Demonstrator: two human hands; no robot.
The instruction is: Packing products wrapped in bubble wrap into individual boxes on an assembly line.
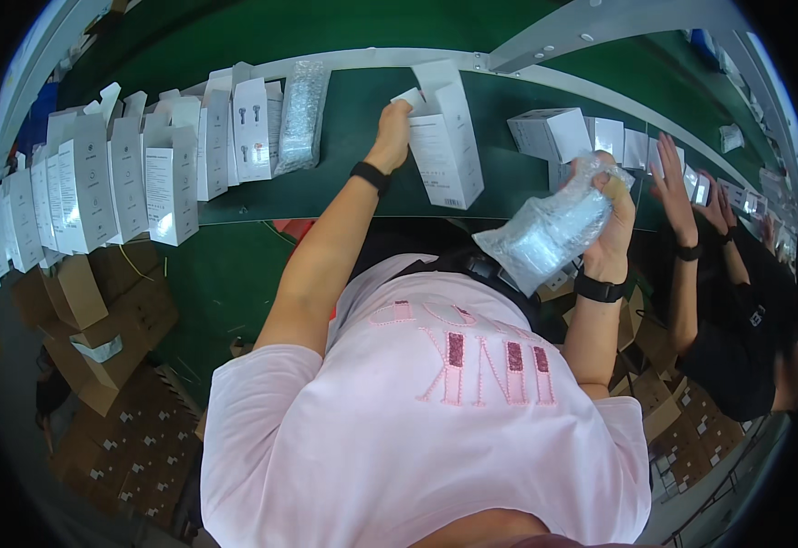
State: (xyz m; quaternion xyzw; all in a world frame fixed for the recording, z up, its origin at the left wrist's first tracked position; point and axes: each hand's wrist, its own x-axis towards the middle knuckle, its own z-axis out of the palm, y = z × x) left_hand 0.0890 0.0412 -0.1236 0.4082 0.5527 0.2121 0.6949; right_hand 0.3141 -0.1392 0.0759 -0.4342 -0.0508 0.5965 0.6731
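Observation:
A tall white cardboard box (446, 155) stands with its top flaps up on the green work table, in front of me. My left hand (393, 135) is closed on its upper left side, at a flap; some of the fingers are hidden behind it. Over the table's near edge, to the right, my right hand (613, 215) grips a bubble-wrapped package (545, 239). The clear wrap is crumpled, and what lies inside cannot be made out. Apart from the box, the package tilts down toward my body.
Open white boxes (171, 183) stand in a long row at the left, with another bubble-wrapped bundle (302, 119) at its end. White boxes (550, 133) lie at the right. A co-worker's hands (676, 192) are raised beyond them. Brown cartons (111, 320) sit below.

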